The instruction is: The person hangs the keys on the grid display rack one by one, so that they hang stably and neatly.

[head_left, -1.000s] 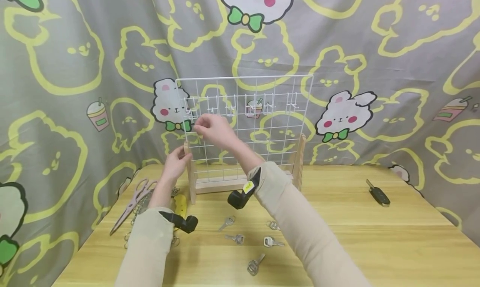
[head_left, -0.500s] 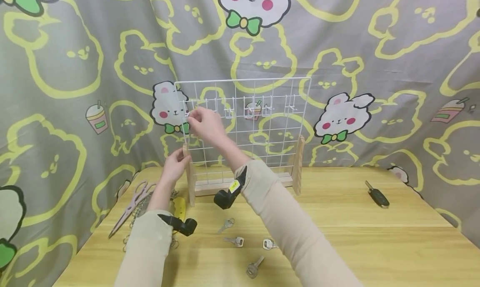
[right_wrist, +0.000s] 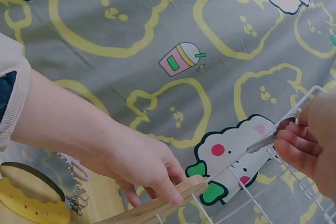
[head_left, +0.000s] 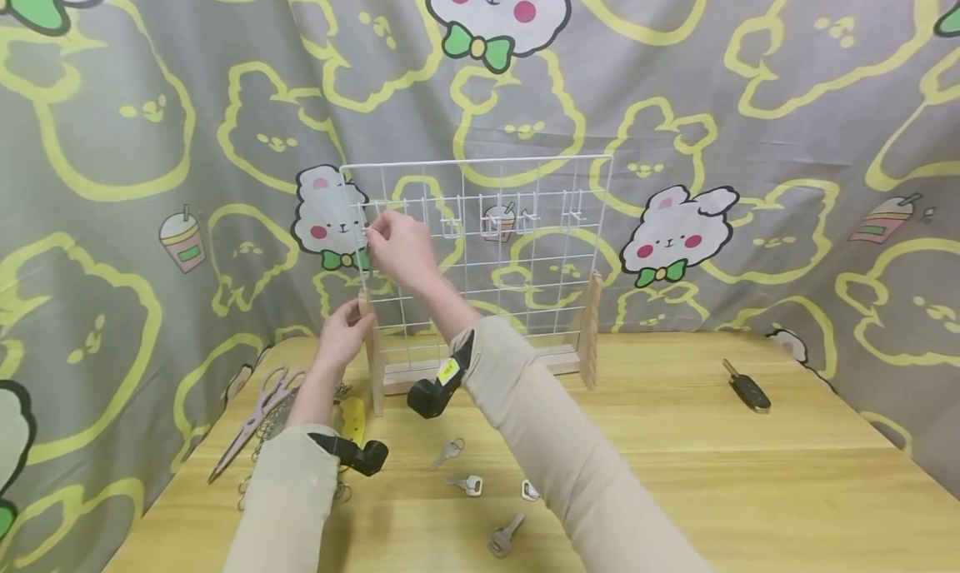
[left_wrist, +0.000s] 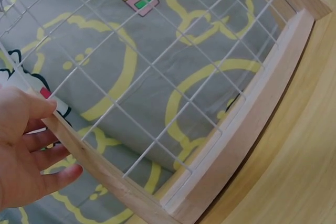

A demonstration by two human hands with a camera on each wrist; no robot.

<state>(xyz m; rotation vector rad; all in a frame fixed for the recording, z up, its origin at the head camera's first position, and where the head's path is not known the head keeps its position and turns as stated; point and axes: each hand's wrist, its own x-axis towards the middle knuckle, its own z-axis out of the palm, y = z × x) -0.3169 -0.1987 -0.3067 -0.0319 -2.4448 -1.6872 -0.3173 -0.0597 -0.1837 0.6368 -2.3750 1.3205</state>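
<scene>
A white wire grid (head_left: 525, 256) stands upright in a wooden frame on the table. My right hand (head_left: 372, 227) pinches a small silver key (right_wrist: 270, 137) against the grid's upper left corner, beside the row of white hooks (head_left: 491, 219). In the right wrist view the key's blade points left, away from the fingers (right_wrist: 299, 150). My left hand (head_left: 352, 319) grips the frame's left wooden post (head_left: 371, 373), thumb in front and fingers curled behind it (left_wrist: 31, 145). The left wrist view shows the lower grid wires and the frame's wooden base (left_wrist: 231, 145).
Loose keys (head_left: 467, 483) lie on the table in front of the frame, one nearest me (head_left: 506, 533). Scissors (head_left: 258, 406), a yellow tag (head_left: 352, 419) and a chain of rings sit at the left. A black car key (head_left: 745, 386) lies at the right.
My right hand has risen and moved left with the key, from the grid's middle left to its upper left corner. The left hand has stayed on the post.
</scene>
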